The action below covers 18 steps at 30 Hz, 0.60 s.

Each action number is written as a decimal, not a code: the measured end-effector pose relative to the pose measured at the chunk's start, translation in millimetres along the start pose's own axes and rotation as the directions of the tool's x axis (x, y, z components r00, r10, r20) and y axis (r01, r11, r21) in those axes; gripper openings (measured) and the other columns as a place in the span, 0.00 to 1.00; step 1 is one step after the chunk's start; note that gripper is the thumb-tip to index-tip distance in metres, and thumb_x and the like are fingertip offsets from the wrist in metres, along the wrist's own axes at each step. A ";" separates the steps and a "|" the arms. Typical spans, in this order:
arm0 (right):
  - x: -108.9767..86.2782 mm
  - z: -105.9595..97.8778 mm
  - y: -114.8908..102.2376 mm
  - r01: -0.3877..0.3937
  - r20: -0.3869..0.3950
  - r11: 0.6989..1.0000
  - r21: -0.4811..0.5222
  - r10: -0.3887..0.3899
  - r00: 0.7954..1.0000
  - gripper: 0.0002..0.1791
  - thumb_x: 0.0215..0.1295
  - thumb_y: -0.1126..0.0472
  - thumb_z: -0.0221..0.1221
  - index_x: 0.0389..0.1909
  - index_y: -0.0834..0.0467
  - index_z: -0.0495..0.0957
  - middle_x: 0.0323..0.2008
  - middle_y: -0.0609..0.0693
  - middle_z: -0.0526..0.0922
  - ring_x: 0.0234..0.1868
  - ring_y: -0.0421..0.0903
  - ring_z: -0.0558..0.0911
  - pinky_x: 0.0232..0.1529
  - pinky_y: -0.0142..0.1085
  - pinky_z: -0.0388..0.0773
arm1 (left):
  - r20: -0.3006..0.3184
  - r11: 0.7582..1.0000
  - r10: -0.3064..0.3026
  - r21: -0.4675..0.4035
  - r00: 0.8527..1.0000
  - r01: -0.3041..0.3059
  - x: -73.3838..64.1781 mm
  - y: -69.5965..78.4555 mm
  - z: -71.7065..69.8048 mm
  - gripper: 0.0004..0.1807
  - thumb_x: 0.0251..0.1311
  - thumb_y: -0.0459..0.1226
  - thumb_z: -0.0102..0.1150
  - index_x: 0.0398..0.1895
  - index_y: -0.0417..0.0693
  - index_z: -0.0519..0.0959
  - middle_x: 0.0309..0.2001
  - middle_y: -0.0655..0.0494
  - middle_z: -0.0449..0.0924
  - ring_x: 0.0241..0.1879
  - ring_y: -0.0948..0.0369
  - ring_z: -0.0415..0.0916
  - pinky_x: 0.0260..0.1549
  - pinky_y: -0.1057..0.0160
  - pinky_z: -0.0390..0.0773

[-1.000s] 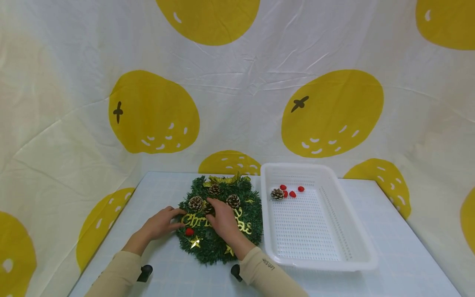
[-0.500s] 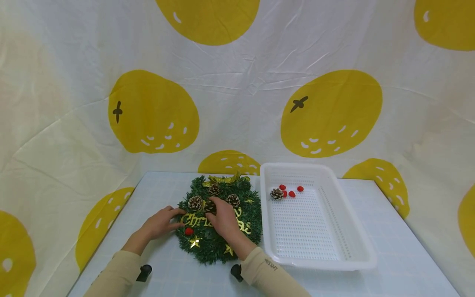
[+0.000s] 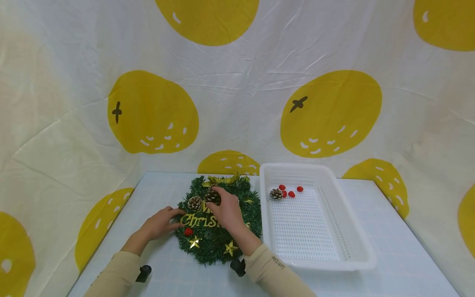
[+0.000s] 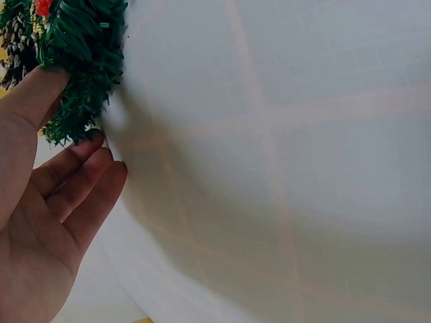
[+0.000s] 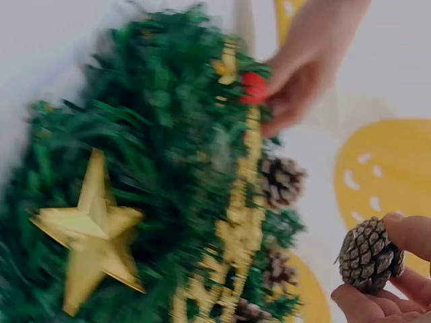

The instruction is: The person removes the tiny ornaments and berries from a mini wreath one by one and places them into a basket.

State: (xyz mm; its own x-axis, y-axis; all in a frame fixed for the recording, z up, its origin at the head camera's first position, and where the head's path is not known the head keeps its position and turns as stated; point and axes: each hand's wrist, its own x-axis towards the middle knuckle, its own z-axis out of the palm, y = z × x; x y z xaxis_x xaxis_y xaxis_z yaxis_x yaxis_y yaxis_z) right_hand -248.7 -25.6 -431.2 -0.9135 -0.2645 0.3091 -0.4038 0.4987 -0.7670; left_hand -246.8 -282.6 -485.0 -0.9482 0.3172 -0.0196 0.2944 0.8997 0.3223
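My right hand (image 3: 229, 208) pinches a pine cone (image 5: 367, 256) between thumb and fingers. In the right wrist view the cone shows apart from the greenery, and in the head view it overlaps the wreath's upper part. The green tinsel wreath (image 3: 211, 249) lies on the table with gold "Christmas" lettering (image 3: 198, 220), partly hidden by my right hand. Another pine cone (image 3: 194, 203) sits at its left. My left hand (image 3: 160, 222) holds the wreath's left edge, thumb over the greenery and fingers at its side. Close by are a red berry (image 3: 188, 232) and gold stars (image 3: 230, 248).
A white perforated basket (image 3: 358, 231) stands right of the wreath, holding a pine cone (image 3: 276, 194) and several red berries (image 3: 291, 194). A gold ribbon (image 3: 224, 180) tops the wreath. Behind the pale checked table (image 3: 163, 187) hangs a cloth (image 3: 237, 107) with yellow fruit prints.
My right hand has risen with the pine cone from the wreath's middle, uncovering more lettering and the lower gold star. It now covers the right-hand cone. My left hand stays in place.
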 end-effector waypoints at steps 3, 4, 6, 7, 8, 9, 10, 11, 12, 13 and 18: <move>3.6 -11.8 -6.7 0.000 -0.022 1.000 0.003 0.000 1.000 0.27 0.66 0.57 0.64 0.65 0.59 0.72 0.45 0.59 0.84 0.20 0.47 0.78 0.36 0.43 0.79 | 0.000 1.000 -0.002 0.002 1.000 0.002 -0.7 -0.6 0.0 0.23 0.59 0.48 0.66 0.56 0.51 0.79 0.45 0.48 0.75 0.43 0.50 0.76 0.37 0.47 0.78; 5.0 -15.8 -8.5 -0.003 -0.024 1.000 0.008 0.003 1.000 0.28 0.66 0.57 0.64 0.65 0.59 0.72 0.46 0.58 0.84 0.20 0.47 0.78 0.30 0.40 0.77 | 0.000 1.000 0.001 0.005 1.000 -0.001 -1.0 -1.0 0.0 0.23 0.59 0.48 0.66 0.56 0.51 0.79 0.45 0.48 0.75 0.43 0.50 0.76 0.37 0.47 0.78; 8.3 -24.1 -12.2 -0.001 -0.032 1.000 0.010 0.001 0.999 0.28 0.66 0.56 0.64 0.66 0.59 0.72 0.39 0.56 0.84 0.16 0.43 0.74 0.26 0.35 0.73 | -0.003 1.000 0.002 0.003 1.000 -0.002 -1.8 -0.5 -0.4 0.23 0.60 0.48 0.66 0.56 0.51 0.79 0.46 0.47 0.75 0.44 0.50 0.76 0.37 0.47 0.78; 10.1 -28.0 -13.7 -0.002 -0.036 1.000 0.013 0.002 0.999 0.29 0.67 0.56 0.63 0.66 0.59 0.71 0.32 0.55 0.83 0.12 0.42 0.69 0.24 0.34 0.70 | -0.004 1.000 0.004 0.004 1.000 -0.004 -2.1 -0.2 -0.6 0.23 0.60 0.48 0.66 0.56 0.51 0.78 0.46 0.47 0.75 0.44 0.50 0.76 0.37 0.46 0.78; 12.2 -31.5 -14.0 -0.005 -0.036 1.000 0.016 0.006 0.999 0.29 0.67 0.55 0.63 0.67 0.58 0.70 0.28 0.53 0.81 0.09 0.41 0.63 0.21 0.33 0.68 | -0.005 1.000 0.005 0.004 1.000 -0.005 -2.3 -0.2 -0.6 0.23 0.60 0.48 0.66 0.56 0.51 0.78 0.46 0.47 0.75 0.44 0.50 0.76 0.37 0.46 0.78; 14.3 -34.8 -14.3 -0.009 -0.036 1.000 0.023 0.010 0.999 0.30 0.67 0.55 0.63 0.68 0.58 0.69 0.22 0.51 0.78 0.07 0.40 0.61 0.19 0.33 0.67 | -0.005 1.000 0.007 0.005 1.000 -0.007 -2.4 -0.2 -0.5 0.23 0.60 0.48 0.66 0.57 0.50 0.78 0.46 0.47 0.75 0.44 0.50 0.76 0.37 0.46 0.78; 16.1 -37.9 -14.2 -0.013 -0.038 1.000 0.018 0.014 0.999 0.30 0.68 0.54 0.62 0.68 0.57 0.69 0.16 0.49 0.73 0.07 0.39 0.59 0.17 0.32 0.65 | -0.006 1.000 0.009 0.004 1.000 -0.009 -2.6 0.0 -0.6 0.23 0.60 0.47 0.66 0.57 0.50 0.78 0.46 0.47 0.75 0.44 0.50 0.76 0.37 0.46 0.78; 17.9 -40.8 -14.0 -0.009 -0.047 1.000 0.014 0.010 0.999 0.30 0.68 0.54 0.62 0.68 0.57 0.69 0.14 0.46 0.71 0.06 0.38 0.58 0.15 0.32 0.64 | -0.006 1.000 0.010 0.002 1.000 -0.010 -2.7 -0.1 -0.4 0.23 0.60 0.47 0.66 0.57 0.50 0.78 0.46 0.47 0.75 0.43 0.50 0.76 0.37 0.46 0.78; 19.8 -43.7 -13.5 -0.014 -0.050 1.000 0.011 0.014 0.999 0.30 0.68 0.54 0.62 0.69 0.57 0.69 0.11 0.45 0.68 0.06 0.38 0.58 0.14 0.32 0.63 | -0.006 1.000 0.010 0.002 1.000 -0.010 -2.7 -0.1 -0.1 0.23 0.60 0.47 0.66 0.57 0.50 0.78 0.46 0.47 0.75 0.43 0.50 0.76 0.37 0.46 0.78; 21.6 -46.7 -13.3 -0.016 -0.056 1.000 0.007 0.016 0.998 0.30 0.68 0.54 0.62 0.69 0.56 0.69 0.09 0.45 0.66 0.06 0.39 0.58 0.13 0.32 0.62 | -0.006 1.000 0.011 0.004 1.000 -0.011 -2.4 -0.7 0.3 0.23 0.60 0.47 0.66 0.57 0.50 0.78 0.46 0.47 0.75 0.43 0.50 0.76 0.37 0.47 0.78; 31.0 -63.5 -13.2 -0.033 -0.092 0.999 -0.035 0.029 0.995 0.30 0.67 0.53 0.63 0.68 0.56 0.71 0.16 0.51 0.75 0.13 0.43 0.67 0.16 0.33 0.64 | -0.007 1.000 0.011 0.007 1.000 -0.011 -1.1 -1.2 1.0 0.23 0.60 0.49 0.66 0.56 0.51 0.78 0.45 0.48 0.75 0.43 0.50 0.76 0.37 0.47 0.78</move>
State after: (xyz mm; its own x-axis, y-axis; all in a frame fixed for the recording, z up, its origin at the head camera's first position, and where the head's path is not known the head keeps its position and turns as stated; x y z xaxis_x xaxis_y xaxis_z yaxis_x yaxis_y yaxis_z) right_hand -274.7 12.1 -375.8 -0.9255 -0.1724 0.3371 -0.3753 0.5355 -0.7566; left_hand -246.0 -283.8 -486.2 -0.9456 0.3252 -0.0089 0.3059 0.8982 0.3158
